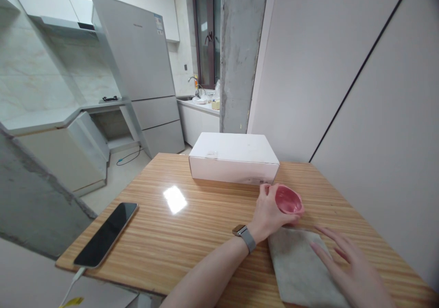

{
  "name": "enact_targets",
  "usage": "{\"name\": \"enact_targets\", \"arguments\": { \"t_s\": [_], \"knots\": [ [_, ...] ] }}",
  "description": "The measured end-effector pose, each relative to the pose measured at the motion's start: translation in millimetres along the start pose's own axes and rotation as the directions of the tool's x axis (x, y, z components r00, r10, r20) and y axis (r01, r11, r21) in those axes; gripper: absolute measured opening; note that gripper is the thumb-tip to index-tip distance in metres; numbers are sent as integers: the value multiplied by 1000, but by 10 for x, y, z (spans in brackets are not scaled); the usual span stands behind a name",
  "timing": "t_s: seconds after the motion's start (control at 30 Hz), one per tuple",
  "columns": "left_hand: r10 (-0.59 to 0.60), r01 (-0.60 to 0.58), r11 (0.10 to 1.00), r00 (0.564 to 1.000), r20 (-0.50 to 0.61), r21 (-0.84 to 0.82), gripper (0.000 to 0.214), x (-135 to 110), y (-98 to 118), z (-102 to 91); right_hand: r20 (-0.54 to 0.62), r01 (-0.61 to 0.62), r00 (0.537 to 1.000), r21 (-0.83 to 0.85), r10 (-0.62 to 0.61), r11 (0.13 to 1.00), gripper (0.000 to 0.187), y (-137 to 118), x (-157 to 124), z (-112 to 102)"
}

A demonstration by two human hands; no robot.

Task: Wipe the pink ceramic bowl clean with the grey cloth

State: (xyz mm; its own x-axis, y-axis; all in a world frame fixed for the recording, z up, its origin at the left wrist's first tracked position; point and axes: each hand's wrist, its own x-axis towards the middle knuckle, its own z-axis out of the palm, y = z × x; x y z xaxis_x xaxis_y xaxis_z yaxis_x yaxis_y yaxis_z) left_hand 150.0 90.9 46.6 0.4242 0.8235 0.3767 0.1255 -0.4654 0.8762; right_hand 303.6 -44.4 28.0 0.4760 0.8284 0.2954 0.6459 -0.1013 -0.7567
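The right hand (350, 267) lay nearest the camera, palm down and fingers spread, resting flat on a grey cloth (295, 271) spread over the near right corner of the desk (178, 235). It gripped nothing and only pressed the cloth against the wood.

Just past the cloth's far edge, the left hand (269, 214) was closed around a pink cup (289, 201), with the fingers curled over its left side and rim. The cup's mouth faced up and slightly toward the camera, showing an empty inside. Whether its base sat on the desk or hung just above could not be told. A smartwatch (244, 235) sat on that wrist.

Judging by the pose, this was a holding step: one hand had the cup and the other kept the cloth still. Any move bringing cup and cloth together would call for only a short pull toward the body, since the cup was at the cloth's far edge, and the right hand would need to free its fingers.

A closed white cardboard box (233, 159) stood close behind the cup. A dark smartphone (106, 235) lay well apart at the desk's left edge, plugged into a white cable (73, 280).
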Motion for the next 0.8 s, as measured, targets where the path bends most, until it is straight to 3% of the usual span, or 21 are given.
{"name": "enact_targets", "arguments": {
  "t_s": [0.2,0.27,0.37,0.5,0.6,0.7,0.8],
  "knots": [
    [22,-20,999,999,29,-50,95,36,-82,-1,-1,171,985,88,-171,981,34,-584,-82,201],
    [33,-31,999,998,51,-45,86,20,-23,-116,-7,171,985,156,-172,973,28,-761,-136,259],
    [78,-79,997,990,121,4,52,-91,140,-442,41,108,991,310,-127,945,23,-939,-219,366],
    [-25,20,996,998,66,84,27,-443,302,-968,214,-68,976,442,-32,895,24,-1081,-348,613],
    [-247,247,969,968,46,-2,28,-834,270,-1230,365,-138,929,504,-65,853,26,-1156,-491,858],
    [-412,412,911,911,37,-3,34,-1217,152,-1321,467,-162,879,482,-96,861,30,-1175,-642,1055],
    [-403,405,906,914,-42,119,39,-1458,61,-1306,469,-106,876,418,-114,902,33,-1152,-735,1131]
  ]
}}
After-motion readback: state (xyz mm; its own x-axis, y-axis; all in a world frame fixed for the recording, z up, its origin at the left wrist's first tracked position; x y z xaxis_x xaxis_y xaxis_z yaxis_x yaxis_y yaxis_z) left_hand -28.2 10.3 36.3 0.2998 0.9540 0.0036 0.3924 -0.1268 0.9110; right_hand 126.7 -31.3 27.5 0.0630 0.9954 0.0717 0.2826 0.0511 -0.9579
